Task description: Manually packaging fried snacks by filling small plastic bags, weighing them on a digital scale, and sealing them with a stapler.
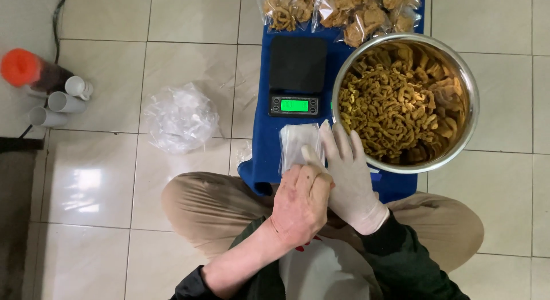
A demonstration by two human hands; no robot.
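Note:
My bare left hand [301, 202] has its fingers curled over the near edge of a small stack of clear plastic bags [297, 140] lying on a blue cloth [260, 162]. My right hand [349, 174], in a white glove, lies beside it with fingers spread flat. Its thumb presses on the stack and its fingertips reach the rim of a steel bowl [467, 85]. The bowl is full of yellow-brown fried snack pieces [395, 105]. A black digital scale [297, 76] with a lit green display stands just beyond the bags.
Several filled clear snack packets [344, 10] lie at the far end of the cloth. A crumpled clear plastic bag [180, 118] sits on the tiled floor to the left. Farther left are white tubes [63, 99] and an orange-capped container [23, 68]. My crossed legs [200, 211] frame the cloth.

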